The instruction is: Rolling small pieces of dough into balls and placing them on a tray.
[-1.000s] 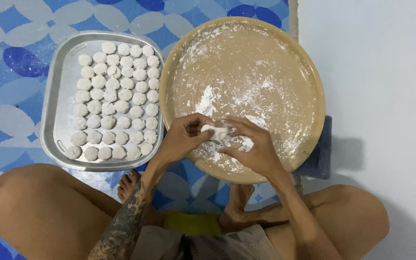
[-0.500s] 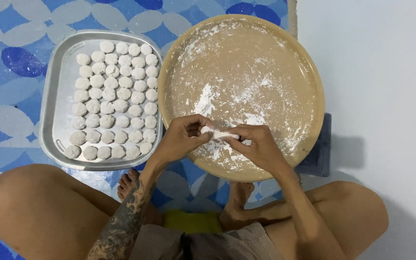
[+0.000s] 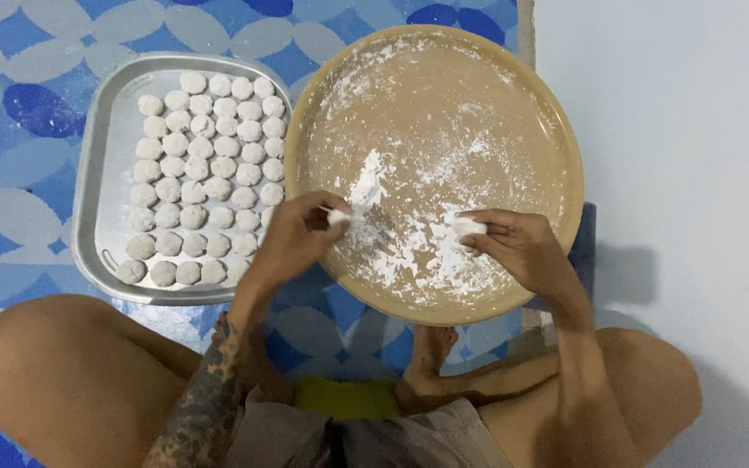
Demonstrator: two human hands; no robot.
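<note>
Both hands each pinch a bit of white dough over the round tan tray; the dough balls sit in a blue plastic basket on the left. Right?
Not quite. In the head view the dough balls sit in a rectangular metal tray, not a blue plastic basket. The rest holds: left hand and right hand each pinch white dough over the round tan tray.

The floury pan (image 3: pixel 513 87) is open between the left hand (image 3: pixel 292 238) and right hand (image 3: pixel 517 247). Dough balls (image 3: pixel 205 178) crowd the tray (image 3: pixel 97 165), leaving only its left strip bare.
</note>
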